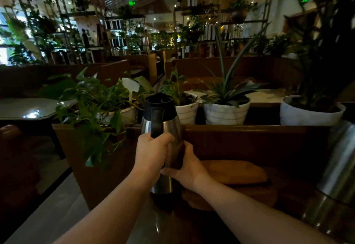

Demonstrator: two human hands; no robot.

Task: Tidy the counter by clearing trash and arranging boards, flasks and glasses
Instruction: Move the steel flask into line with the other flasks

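1. The desk (pixel 172 224) runs dark and glossy under both my forearms. Its sheen suggests a smooth top, so anything steel set on it could skate if I nudge it.
2. Far out to the right of my right hand stands a second flask (pixel 338 176), only partly in frame; I leave it for now.
3. The flask (pixel 163 126) I am working on stands upright straight ahead, between my hands, its base on or just over the desk; I cannot tell which. I judge it rigid, slick polished steel, and possibly heavy if full, which I cannot see.
4. Just right of my right hand lie the wooden boards (pixel 236 172), one pale on top of a darker one. They should be stiff, light and easy to slide.
5. My left hand (pixel 151 155) is wrapped tight around the bottom of the black handle, which I take for the safest hold.
6. My right hand (pixel 187 172) is pressed against the flask's bare side, fingers curled around it, steadying it where the metal could slip.
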